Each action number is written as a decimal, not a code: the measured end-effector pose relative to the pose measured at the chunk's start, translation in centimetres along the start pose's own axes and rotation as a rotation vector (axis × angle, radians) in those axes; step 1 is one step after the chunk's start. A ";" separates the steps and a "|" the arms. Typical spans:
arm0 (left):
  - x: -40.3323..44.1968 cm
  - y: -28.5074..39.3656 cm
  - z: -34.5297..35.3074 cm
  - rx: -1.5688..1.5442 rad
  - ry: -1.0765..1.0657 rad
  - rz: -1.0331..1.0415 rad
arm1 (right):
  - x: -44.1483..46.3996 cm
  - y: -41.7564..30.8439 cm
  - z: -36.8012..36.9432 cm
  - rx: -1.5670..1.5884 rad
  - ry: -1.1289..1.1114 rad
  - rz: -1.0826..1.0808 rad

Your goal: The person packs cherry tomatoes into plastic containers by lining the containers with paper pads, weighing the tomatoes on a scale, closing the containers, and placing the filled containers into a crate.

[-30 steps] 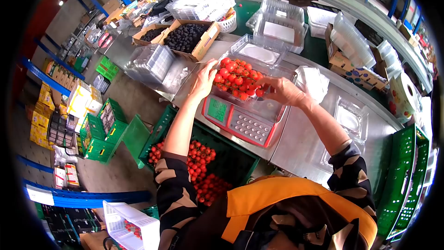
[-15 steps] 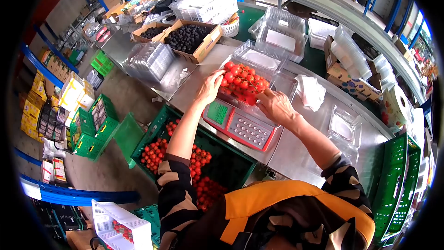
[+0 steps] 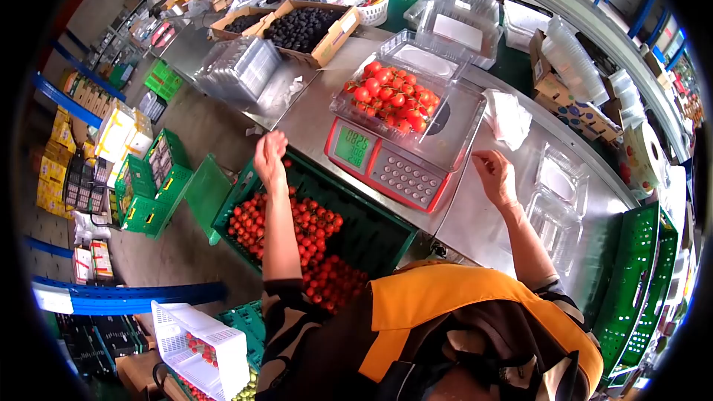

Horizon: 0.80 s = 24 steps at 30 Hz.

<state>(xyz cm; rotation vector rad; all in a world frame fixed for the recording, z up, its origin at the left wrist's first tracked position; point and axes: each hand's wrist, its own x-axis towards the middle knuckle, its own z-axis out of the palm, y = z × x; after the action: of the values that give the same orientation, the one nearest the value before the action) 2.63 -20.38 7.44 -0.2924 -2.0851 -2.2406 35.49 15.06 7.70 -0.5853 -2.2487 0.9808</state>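
A clear plastic box with red tomatoes (image 3: 394, 96) rests on the red and white scale (image 3: 386, 167), its lid (image 3: 425, 59) folded open at the far side. Touching neither box nor scale, my left hand (image 3: 270, 157) is over the near left edge of the bench with fingers somewhat spread, holding nothing. To the right of the scale, above the steel bench (image 3: 471, 215), is my right hand (image 3: 496, 174), its fingers bent and nothing seen in them. Below, a dark green crate (image 3: 371, 230) holds loose tomatoes (image 3: 316, 230).
Cartons of dark grapes (image 3: 303, 30) and stacked clear boxes (image 3: 241, 70) stand at the far left. More clear containers (image 3: 460, 18) are behind the scale. A white plastic bag (image 3: 507, 119) and clear trays (image 3: 557, 200) lie to the right, beside a green crate (image 3: 631, 289).
Both hands have let go of the tomatoes in the box and drawn back, the left toward the near left, the right toward the near right. The tomatoes now lie in the box on the scale.
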 end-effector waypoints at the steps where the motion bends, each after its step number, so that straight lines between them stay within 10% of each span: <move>1: -1.6 -1.3 -1.3 -0.020 0.079 -0.047 | 0.0 0.8 0.1 0.040 -0.013 0.079; 15: -14.5 -5.4 -1.9 -0.024 0.122 -0.341 | 23.1 6.0 8.9 1.046 0.006 1.062; 21: -5.3 -0.3 3.1 -0.001 -0.006 -0.106 | 17.3 -2.2 6.7 0.773 -0.073 0.047; 24: 0.6 1.5 7.5 0.054 -0.096 -0.138 | 10.1 -6.5 8.2 -0.048 0.236 -0.404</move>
<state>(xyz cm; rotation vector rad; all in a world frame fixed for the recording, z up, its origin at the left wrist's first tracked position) 3.02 -13.04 9.53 -0.2649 -2.2771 -2.2831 21.68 12.93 11.81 -0.2347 -2.0709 0.6222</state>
